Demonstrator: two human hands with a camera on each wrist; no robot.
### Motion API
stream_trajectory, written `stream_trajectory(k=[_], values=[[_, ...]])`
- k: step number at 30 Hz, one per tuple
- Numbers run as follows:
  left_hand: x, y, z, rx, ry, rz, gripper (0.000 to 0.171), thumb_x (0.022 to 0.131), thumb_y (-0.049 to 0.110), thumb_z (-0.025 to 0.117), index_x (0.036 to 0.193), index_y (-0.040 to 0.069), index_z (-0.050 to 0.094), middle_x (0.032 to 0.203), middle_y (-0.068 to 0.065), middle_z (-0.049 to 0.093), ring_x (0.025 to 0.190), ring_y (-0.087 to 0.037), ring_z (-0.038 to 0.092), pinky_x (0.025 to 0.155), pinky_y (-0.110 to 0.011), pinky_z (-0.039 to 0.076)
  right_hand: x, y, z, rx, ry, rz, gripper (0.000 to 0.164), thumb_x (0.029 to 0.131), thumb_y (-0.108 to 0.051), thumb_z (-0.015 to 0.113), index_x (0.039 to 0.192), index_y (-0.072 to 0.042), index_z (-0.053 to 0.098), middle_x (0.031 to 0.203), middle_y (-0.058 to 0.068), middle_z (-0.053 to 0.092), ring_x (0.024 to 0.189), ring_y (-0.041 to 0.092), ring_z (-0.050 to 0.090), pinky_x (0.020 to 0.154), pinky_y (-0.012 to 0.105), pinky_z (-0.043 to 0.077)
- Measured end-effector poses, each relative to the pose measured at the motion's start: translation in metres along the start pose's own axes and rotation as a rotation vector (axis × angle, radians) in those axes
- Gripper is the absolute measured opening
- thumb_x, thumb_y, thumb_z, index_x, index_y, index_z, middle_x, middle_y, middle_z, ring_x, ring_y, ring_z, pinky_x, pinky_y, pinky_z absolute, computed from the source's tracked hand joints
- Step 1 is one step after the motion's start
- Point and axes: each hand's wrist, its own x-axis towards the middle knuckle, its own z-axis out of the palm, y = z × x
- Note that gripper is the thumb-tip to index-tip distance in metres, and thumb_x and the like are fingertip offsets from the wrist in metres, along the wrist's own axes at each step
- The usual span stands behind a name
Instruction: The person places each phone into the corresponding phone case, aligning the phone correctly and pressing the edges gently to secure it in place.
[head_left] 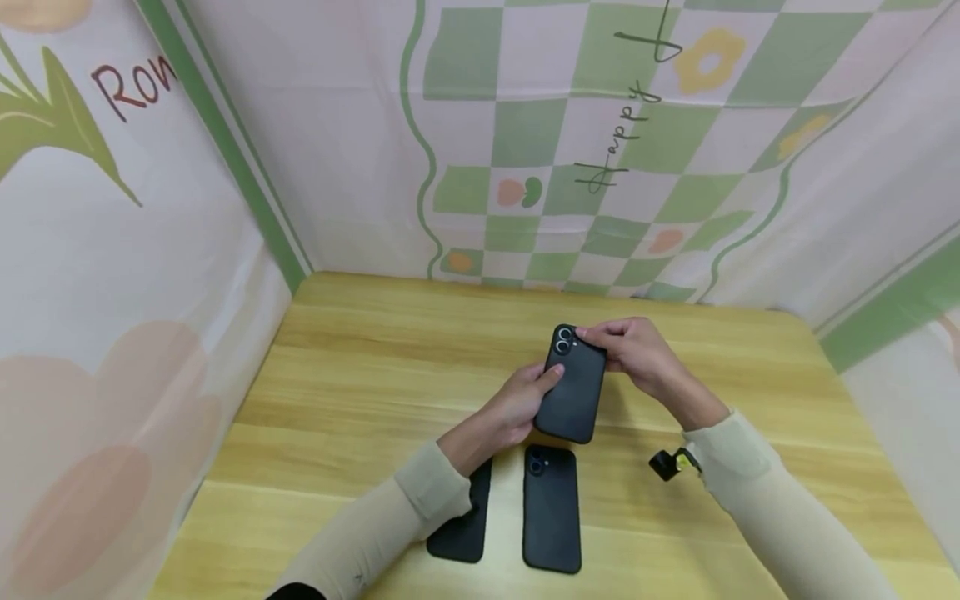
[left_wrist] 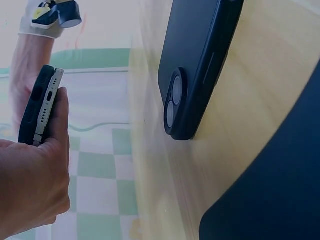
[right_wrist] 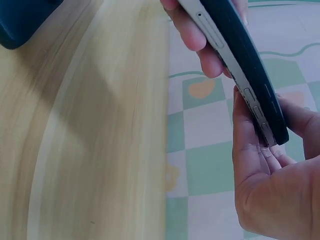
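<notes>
Both hands hold a phone with a dark case (head_left: 573, 396) above the table, its two camera lenses at the top. My left hand (head_left: 517, 404) grips its left edge, thumb lying on the case's back. At the upper right corner, my right hand (head_left: 633, 354) pinches it between thumb and fingers. In the right wrist view the phone's silver side (right_wrist: 232, 65) shows beside the black case (right_wrist: 255, 62), partly out of it near the right hand. The phone's bottom edge with its port (left_wrist: 48, 100) appears in the left wrist view.
Below the held phone, another dark-cased phone (head_left: 552, 512) lies camera side up on the wooden table (head_left: 360, 375). Left of it lies a further black phone-shaped item (head_left: 461, 529), partly hidden by the left sleeve. Patterned cloth (head_left: 525, 133) hangs behind the table. A small black camera (head_left: 663, 465) sticks out from the right wrist.
</notes>
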Motion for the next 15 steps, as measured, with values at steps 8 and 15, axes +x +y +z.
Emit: stream_trajectory(k=[8,15], values=[[-0.0018,-0.0017,-0.0011,-0.002,0.014,0.0,0.039,0.102,0.036,0.048,0.134,0.014,0.056,0.118,-0.003,0.067,0.111,-0.018,0.062,0.096,-0.038,0.051,-0.0051,0.0031,-0.004,0.068,-0.018,0.036,0.025,0.09,-0.03,0.072,0.096,-0.006,0.074,0.084,0.003,0.074,0.074,0.018,0.072,0.07,0.032,0.06],[-0.0013,-0.0022,-0.0019,-0.001,0.01,0.01,0.04,0.102,0.036,0.048,0.134,0.013,0.056,0.118,-0.003,0.067,0.111,-0.018,0.063,0.095,-0.038,0.052,-0.0076,0.0048,-0.0045,0.092,-0.025,0.021,0.022,0.091,-0.029,0.071,0.094,-0.007,0.074,0.084,0.003,0.074,0.072,0.017,0.072,0.07,0.032,0.06]])
